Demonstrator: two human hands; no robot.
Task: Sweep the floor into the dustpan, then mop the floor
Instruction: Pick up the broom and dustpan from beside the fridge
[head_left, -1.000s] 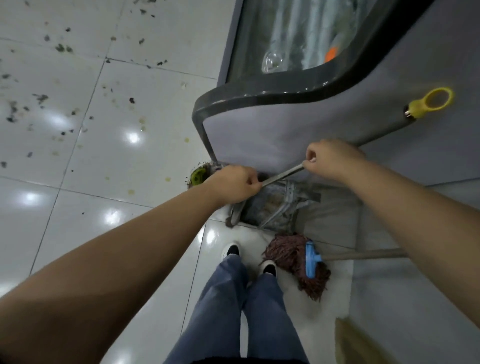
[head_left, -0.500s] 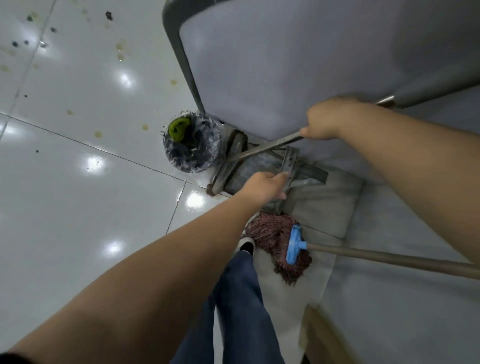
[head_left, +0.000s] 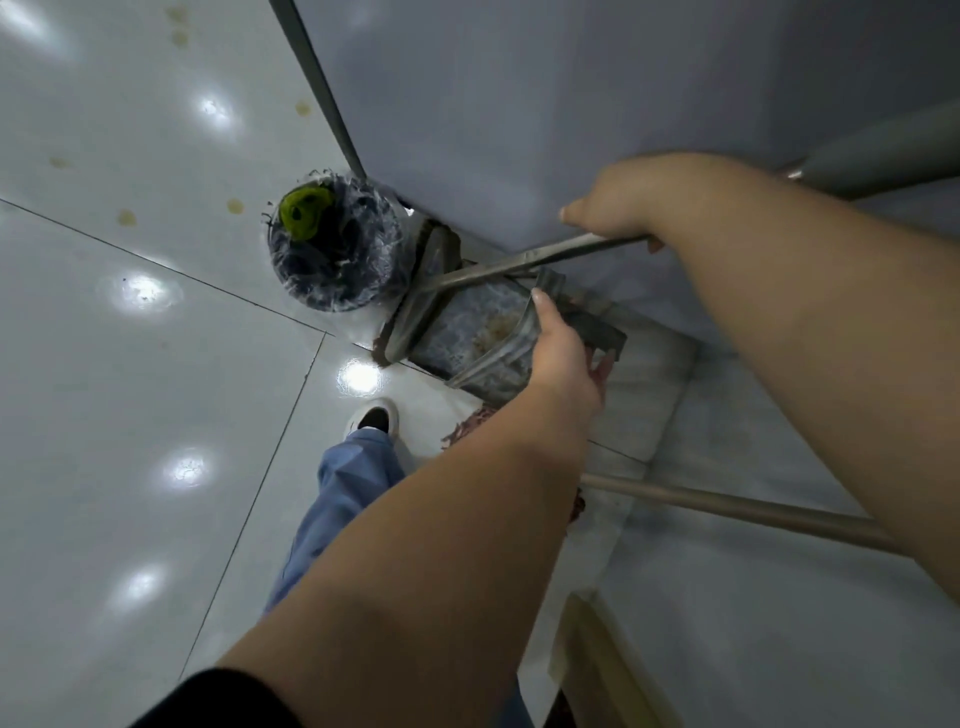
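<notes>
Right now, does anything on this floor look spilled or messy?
Yes. Yellowish-brown spots dot the pale floor tiles left of the lined bin, and brownish dirt sits inside the metal dustpan that the left hand grips.

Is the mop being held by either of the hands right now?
No: the right hand grips the broom handle, the left hand holds the dustpan, and the mop handle lies untouched.
</notes>
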